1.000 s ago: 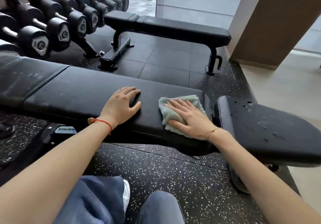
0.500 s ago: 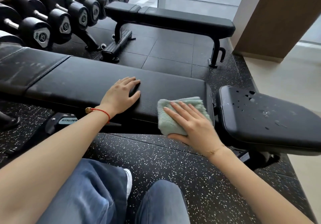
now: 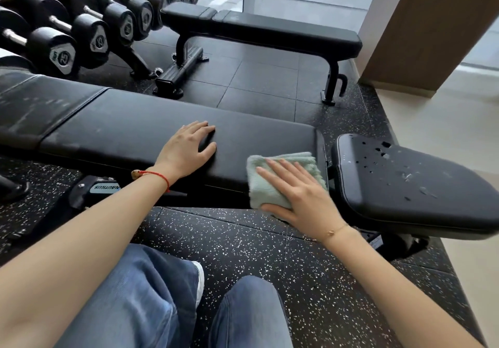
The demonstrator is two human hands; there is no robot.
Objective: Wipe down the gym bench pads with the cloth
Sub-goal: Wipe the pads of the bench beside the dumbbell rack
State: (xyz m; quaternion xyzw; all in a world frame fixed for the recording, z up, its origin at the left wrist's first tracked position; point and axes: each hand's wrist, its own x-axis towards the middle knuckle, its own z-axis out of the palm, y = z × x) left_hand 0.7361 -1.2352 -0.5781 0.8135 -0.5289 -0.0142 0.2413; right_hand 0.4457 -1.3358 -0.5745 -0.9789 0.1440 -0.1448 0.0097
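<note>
Head view: your right hand [image 3: 302,196] presses flat, fingers straight, on the cloth [image 3: 272,183] at the long pad's [image 3: 135,131] right front corner. The droplet-spotted seat pad [image 3: 405,185] lies just right of it; your left hand [image 3: 186,147] rests open further left.
</note>
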